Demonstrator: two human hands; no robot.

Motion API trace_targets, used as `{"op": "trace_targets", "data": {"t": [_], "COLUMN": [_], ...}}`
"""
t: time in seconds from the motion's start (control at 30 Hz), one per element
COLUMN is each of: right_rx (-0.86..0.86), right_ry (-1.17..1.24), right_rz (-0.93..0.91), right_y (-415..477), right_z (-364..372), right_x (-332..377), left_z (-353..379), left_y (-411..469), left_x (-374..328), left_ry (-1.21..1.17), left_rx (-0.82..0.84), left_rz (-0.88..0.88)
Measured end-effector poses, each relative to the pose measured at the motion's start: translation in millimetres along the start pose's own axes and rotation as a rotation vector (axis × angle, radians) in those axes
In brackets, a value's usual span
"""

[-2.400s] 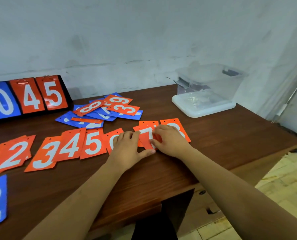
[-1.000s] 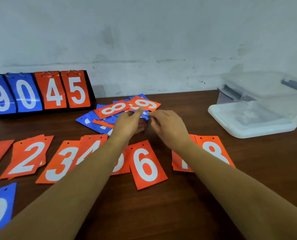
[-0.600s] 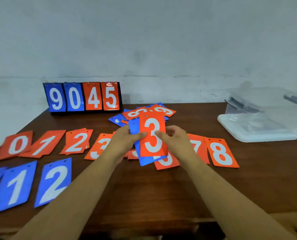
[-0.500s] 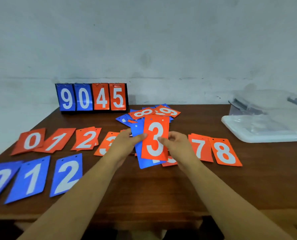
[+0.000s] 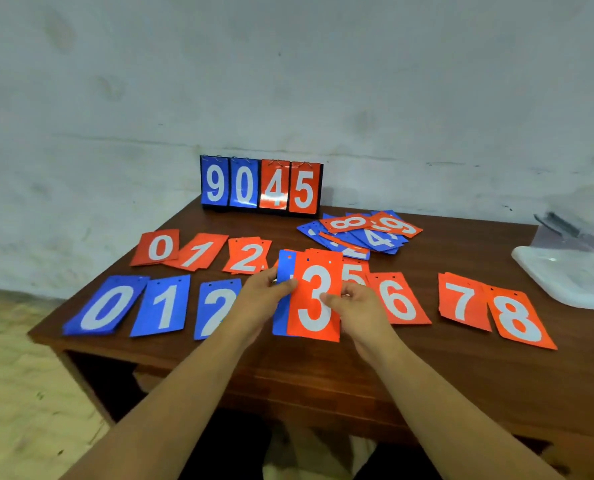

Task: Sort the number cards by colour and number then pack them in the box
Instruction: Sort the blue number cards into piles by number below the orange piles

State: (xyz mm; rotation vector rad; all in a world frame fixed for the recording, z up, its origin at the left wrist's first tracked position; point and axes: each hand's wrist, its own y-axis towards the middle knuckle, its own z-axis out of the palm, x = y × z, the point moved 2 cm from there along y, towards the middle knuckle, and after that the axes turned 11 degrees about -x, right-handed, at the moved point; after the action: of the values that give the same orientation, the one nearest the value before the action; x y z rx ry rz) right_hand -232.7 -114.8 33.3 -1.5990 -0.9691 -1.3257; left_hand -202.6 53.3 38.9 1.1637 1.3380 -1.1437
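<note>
Above the table's middle, my left hand (image 5: 266, 297) and my right hand (image 5: 356, 308) together hold a small stack: an orange 3 card (image 5: 315, 296) in front and a blue card (image 5: 283, 271) behind it. Orange cards 0 (image 5: 158, 247), 1 (image 5: 200, 252), 2 (image 5: 247, 256), then 5 (image 5: 356, 271), 6 (image 5: 397, 299), 7 (image 5: 463, 301) and 8 (image 5: 517, 318) lie in a row. Blue cards 0 (image 5: 106, 304), 1 (image 5: 163, 306) and 2 (image 5: 215, 306) lie nearer. A mixed unsorted pile (image 5: 361, 233) sits behind. The clear box (image 5: 572, 271) stands at the right edge.
A flip scoreboard (image 5: 260, 185) showing 9 0 4 5 stands at the back against the wall. The wooden table (image 5: 323, 368) has bare surface in front of my hands. The floor shows at the left.
Both hands reached to the unsorted pile, lifted an orange 3 with a blue card behind it, and brought the stack toward me. My view has pulled back and shifted right.
</note>
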Motion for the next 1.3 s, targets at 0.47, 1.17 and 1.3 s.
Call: {"op": "trace_targets", "data": {"t": [0.47, 1.17, 1.3], "right_rx": [-0.105, 0.065, 0.076], "right_ry": [-0.073, 0.026, 0.010], "right_rz": [0.054, 0.083, 0.072], "right_y": [0, -16, -17], "right_z": [31, 90, 91], "right_x": [7, 4, 4], "left_z": [-88, -201, -195], "left_y": [10, 38, 40], "left_x": [11, 31, 35], "left_ry": [0.165, 0.800, 0.906], "left_rx": [-0.326, -0.634, -0.634], "left_rz": [-0.135, 0.107, 0.156]}}
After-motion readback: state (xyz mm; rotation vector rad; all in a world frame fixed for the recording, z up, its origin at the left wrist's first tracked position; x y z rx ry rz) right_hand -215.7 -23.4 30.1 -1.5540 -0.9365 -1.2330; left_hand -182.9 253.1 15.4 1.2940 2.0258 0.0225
